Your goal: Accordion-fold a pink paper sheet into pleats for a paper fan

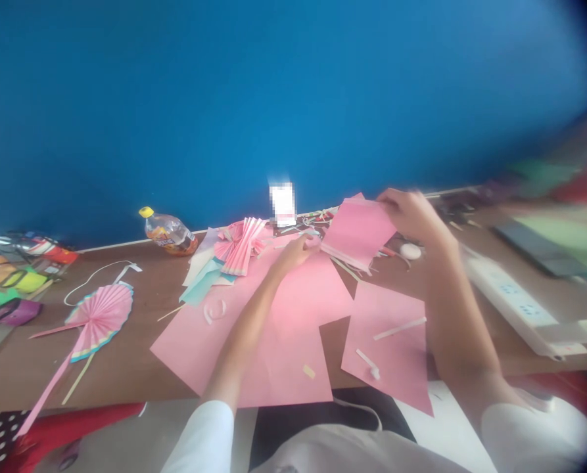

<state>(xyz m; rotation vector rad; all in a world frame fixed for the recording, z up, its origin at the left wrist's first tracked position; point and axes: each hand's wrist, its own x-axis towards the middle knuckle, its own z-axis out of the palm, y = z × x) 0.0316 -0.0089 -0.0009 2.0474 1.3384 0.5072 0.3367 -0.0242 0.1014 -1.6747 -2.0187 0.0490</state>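
Observation:
Raised over the back of the table, a pink paper piece (pixel 358 231) is pinched at its upper right corner by my right hand (pixel 405 209). My left hand (pixel 299 252) is closed near the paper's lower left corner; what its fingers grip is too small to make out. Large pink sheets (pixel 283 341) lie under my left forearm. Another pink sheet (pixel 396 328) with white strips on it lies to the right. A pleated pink paper piece (pixel 244 246) rests left of my left hand, beside teal paper (pixel 202 281).
A pleated pink fan (pixel 103 315) lies on the brown table (pixel 140 368) at left. A yellow-capped bottle (pixel 169 233) lies tilted near the blue wall. A white power strip (pixel 510 302) is at right. Paper scraps and a white round object (pixel 410 251) sit at the back.

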